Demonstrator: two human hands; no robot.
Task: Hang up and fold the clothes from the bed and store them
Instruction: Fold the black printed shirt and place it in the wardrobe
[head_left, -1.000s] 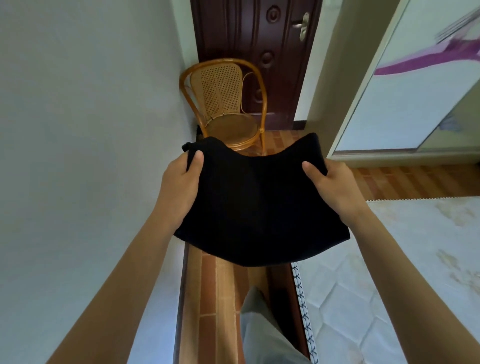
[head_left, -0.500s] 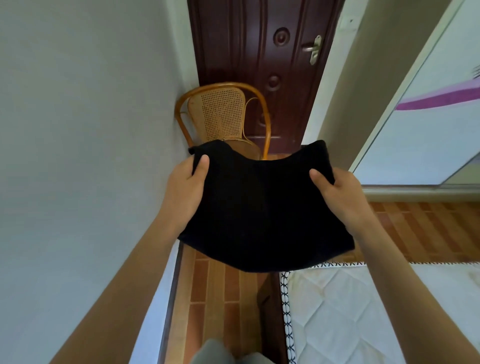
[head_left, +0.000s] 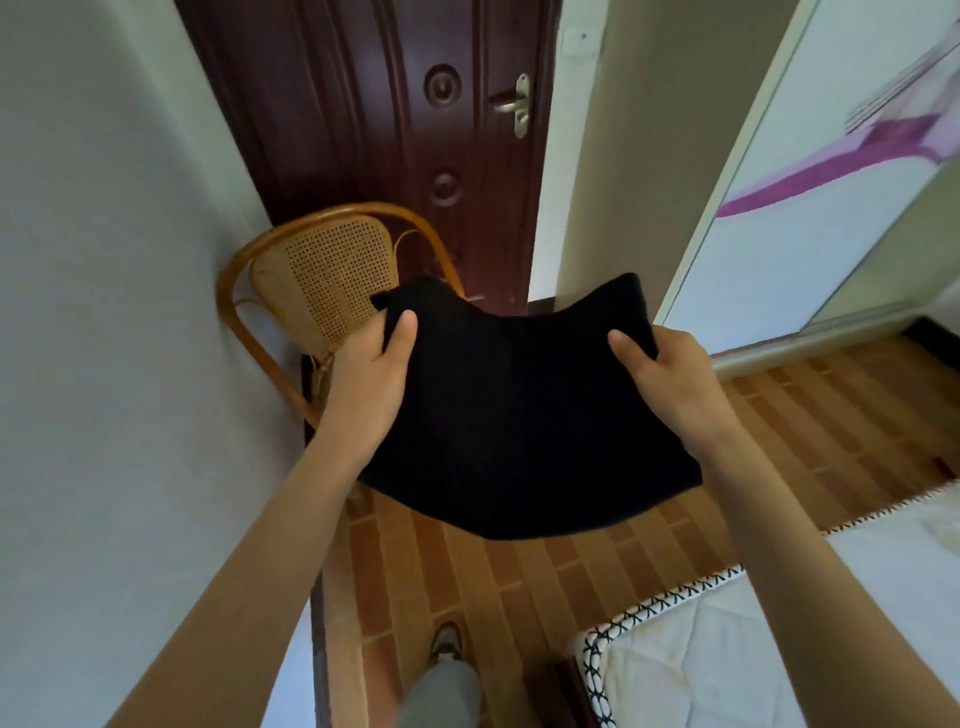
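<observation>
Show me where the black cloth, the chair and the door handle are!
folded black cloth (head_left: 519, 415), head view, middle of the fabric held by both hands.
cane chair (head_left: 337, 280), head view, woven backrest.
door handle (head_left: 511, 104), head view, metal lever on the dark door.

A plain black folded garment (head_left: 519, 415) is showing between the hands; beyond it, an orange-brown cane chair (head_left: 332, 291) is standing before a dark red-brown door (head_left: 389, 130).

Chair seat (head_left: 332, 358) behind black garment (head_left: 519, 415)
</observation>
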